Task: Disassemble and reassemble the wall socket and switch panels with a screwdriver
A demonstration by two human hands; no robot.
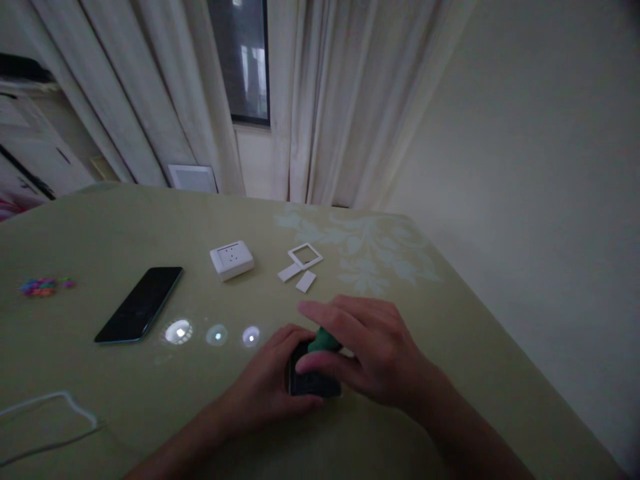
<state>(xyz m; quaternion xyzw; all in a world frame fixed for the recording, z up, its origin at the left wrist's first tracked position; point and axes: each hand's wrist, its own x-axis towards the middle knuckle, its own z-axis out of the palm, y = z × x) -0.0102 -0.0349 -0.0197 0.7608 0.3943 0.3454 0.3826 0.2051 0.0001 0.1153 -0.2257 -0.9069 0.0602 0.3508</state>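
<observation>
My left hand [270, 380] grips the left side of a dark, square switch-like housing [317, 385] with a pale edge, low at the table's front. Above it, my right hand [367, 347] closes its thumb and fingers on a green handle [325, 341], which looks like a screwdriver's. Its shaft and tip cannot be seen. Fingers cover part of the housing. Beyond the hands lie a white square frame [319, 257] and two small white plates, one a strip [289, 272] and the other a rectangle [306, 281].
A white socket box [233, 261] stands left of the frame. Further left lie a black phone [141, 305] and a small heap of colourful bits [40, 287]. A white cable [50, 397] crosses the near left. Curtains [330, 100] hang behind the table; a wall [540, 200] runs along its right.
</observation>
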